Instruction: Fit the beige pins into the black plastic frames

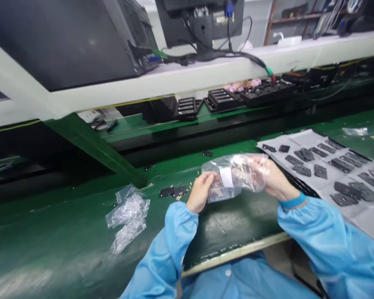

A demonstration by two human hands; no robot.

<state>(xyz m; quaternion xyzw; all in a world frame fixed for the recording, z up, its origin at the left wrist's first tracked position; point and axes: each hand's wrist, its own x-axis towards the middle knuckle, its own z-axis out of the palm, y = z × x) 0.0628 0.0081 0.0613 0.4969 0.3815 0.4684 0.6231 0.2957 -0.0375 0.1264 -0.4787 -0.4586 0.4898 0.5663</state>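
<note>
A clear plastic bag with a white label is held up between both hands, above the green bench. Small brass-coloured pieces show through the film. My left hand is closed on the bag's left side, thumb on top. My right hand is at the right end, fingers bent and seen through the plastic; whether they are inside or behind it I cannot tell. Left of the bag, flat black parts lie on the bench with loose brass-coloured bits beside them.
Crumpled clear bags lie to the left. On the right, a grey sheet carries several black plates. Black trays stand on the low shelf behind. A green post rises at the left, and a white shelf crosses above.
</note>
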